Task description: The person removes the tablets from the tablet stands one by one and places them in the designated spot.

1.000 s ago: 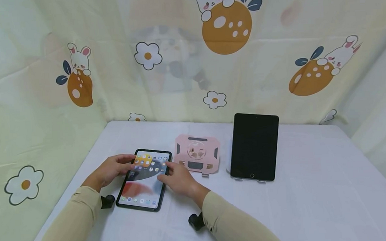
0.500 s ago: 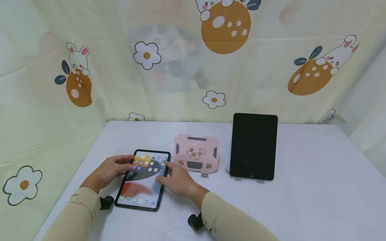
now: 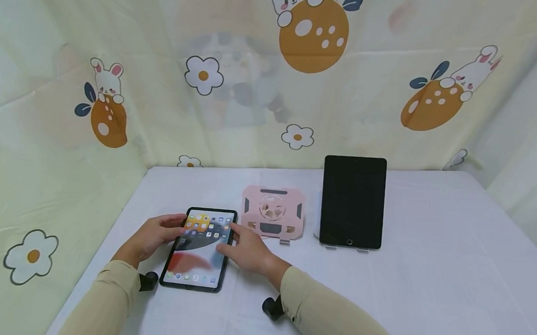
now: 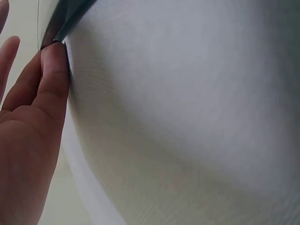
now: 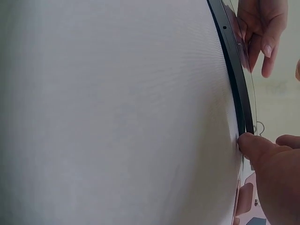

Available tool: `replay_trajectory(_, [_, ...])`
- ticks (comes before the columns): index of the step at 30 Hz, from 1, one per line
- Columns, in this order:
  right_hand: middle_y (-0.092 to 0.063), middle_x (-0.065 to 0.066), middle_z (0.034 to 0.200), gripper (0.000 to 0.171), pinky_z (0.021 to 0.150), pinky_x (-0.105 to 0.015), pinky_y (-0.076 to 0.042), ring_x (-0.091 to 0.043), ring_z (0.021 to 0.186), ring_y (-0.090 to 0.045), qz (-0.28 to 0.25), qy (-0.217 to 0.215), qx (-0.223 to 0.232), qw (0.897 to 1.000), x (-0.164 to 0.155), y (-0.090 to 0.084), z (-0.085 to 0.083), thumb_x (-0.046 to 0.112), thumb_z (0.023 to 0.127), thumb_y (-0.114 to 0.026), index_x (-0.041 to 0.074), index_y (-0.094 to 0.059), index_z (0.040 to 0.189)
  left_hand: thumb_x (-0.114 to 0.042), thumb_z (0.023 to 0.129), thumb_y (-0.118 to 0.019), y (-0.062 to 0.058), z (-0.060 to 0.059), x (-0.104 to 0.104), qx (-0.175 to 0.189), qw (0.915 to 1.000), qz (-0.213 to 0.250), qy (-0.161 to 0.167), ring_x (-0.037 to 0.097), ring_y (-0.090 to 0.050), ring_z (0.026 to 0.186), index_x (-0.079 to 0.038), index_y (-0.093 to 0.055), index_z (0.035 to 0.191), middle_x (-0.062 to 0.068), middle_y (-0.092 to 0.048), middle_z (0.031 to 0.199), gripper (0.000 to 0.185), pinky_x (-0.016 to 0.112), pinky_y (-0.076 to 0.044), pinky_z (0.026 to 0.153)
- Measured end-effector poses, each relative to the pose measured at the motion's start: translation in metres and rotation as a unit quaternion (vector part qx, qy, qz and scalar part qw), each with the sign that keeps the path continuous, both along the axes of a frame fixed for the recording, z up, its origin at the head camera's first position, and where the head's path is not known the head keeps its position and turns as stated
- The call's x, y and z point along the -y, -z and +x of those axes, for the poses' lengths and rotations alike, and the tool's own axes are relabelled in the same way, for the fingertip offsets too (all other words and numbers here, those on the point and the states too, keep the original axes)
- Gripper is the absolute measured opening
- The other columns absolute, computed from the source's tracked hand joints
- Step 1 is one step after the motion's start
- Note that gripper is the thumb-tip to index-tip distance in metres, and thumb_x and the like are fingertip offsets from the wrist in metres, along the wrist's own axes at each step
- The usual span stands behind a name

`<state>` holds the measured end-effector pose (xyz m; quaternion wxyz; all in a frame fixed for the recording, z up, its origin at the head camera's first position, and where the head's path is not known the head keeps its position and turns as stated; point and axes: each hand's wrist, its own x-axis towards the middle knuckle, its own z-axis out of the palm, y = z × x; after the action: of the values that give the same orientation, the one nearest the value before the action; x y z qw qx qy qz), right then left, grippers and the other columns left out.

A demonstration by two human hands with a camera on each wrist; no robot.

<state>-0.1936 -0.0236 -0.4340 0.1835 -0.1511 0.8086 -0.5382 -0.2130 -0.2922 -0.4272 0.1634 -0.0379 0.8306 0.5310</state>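
Observation:
A small tablet point(image 3: 195, 249) with a lit screen of app icons lies flat on the white table point(image 3: 415, 271). My left hand point(image 3: 155, 235) holds its left edge, fingers over the top-left corner. In the left wrist view my left hand's thumb point(image 4: 52, 61) presses against the dark rim of the small tablet point(image 4: 58, 28). My right hand point(image 3: 245, 249) holds the right edge, index finger by the top-right corner. In the right wrist view one fingertip point(image 5: 255, 146) of it touches the small tablet's black rim point(image 5: 232, 70), and my left hand's fingers point(image 5: 260, 28) curl over the far side.
A pink folding stand point(image 3: 273, 217) stands just right of the small tablet. A larger black tablet point(image 3: 353, 201) with a dark screen leans upright on another stand further right. Patterned cloth walls point(image 3: 264, 87) close in the table at the back and sides.
Both hands and the small tablet stay almost where they were; only the head view has shifted slightly.

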Motion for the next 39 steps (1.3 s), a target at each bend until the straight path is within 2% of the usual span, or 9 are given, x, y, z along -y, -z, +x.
replay_trajectory(8, [-0.04, -0.021, 0.153, 0.074, 0.11, -0.039, -0.037, -0.027, 0.139, -0.042, -0.004, 0.01, 0.002, 1.0, 0.0, 0.001, 0.001, 0.029, 0.095, -0.068, -0.004, -0.034, 0.152, -0.022, 0.096, -0.067, 0.001, 0.0, -0.003, 0.005, 1.0, -0.004, -0.006, 0.04, -0.045, 0.131, 0.001, -0.042, 0.149, 0.024, -0.04, 0.152, 0.063, 0.055, -0.036, 0.109])
replay_trajectory(19, [-0.042, -0.02, 0.152, 0.074, 0.11, -0.039, -0.037, -0.027, 0.138, -0.043, 0.017, 0.008, -0.008, 1.0, -0.001, 0.0, 0.002, 0.033, 0.095, -0.068, -0.003, -0.036, 0.151, -0.022, 0.097, -0.066, -0.002, 0.0, -0.005, 0.002, 1.0, 0.0, -0.007, 0.04, -0.047, 0.129, 0.002, -0.041, 0.15, 0.024, -0.042, 0.151, 0.062, 0.054, -0.037, 0.109])
replay_trajectory(28, [-0.039, -0.019, 0.154, 0.074, 0.11, -0.039, -0.037, -0.027, 0.139, -0.042, -0.007, 0.003, 0.005, 1.0, -0.005, 0.0, 0.002, 0.031, 0.096, -0.068, -0.002, -0.034, 0.153, -0.021, 0.097, -0.066, -0.004, -0.001, -0.007, 0.003, 1.0, -0.002, -0.008, 0.039, -0.048, 0.128, 0.003, -0.042, 0.149, 0.024, -0.044, 0.149, 0.062, 0.053, -0.038, 0.108])
replay_trajectory(34, [-0.042, -0.016, 0.153, 0.068, 0.109, -0.041, -0.04, -0.028, 0.137, -0.045, -0.025, -0.007, -0.009, 1.0, -0.01, -0.001, 0.002, 0.031, 0.095, -0.069, 0.003, -0.042, 0.151, -0.02, 0.097, -0.066, -0.005, -0.001, -0.007, -0.022, 0.9993, -0.027, -0.012, 0.04, -0.046, 0.129, 0.002, -0.044, 0.147, 0.026, -0.044, 0.147, 0.059, 0.054, -0.037, 0.109])
replay_trajectory(39, [-0.047, -0.009, 0.148, 0.058, 0.102, -0.043, -0.047, -0.028, 0.133, -0.05, -0.057, -0.003, -0.015, 0.998, -0.016, -0.005, 0.002, 0.029, 0.095, -0.068, 0.008, -0.05, 0.146, -0.025, 0.097, -0.066, -0.014, -0.001, -0.012, -0.045, 0.9982, -0.036, -0.014, 0.041, -0.035, 0.137, -0.004, -0.046, 0.148, 0.024, -0.04, 0.15, 0.058, 0.057, -0.032, 0.111])
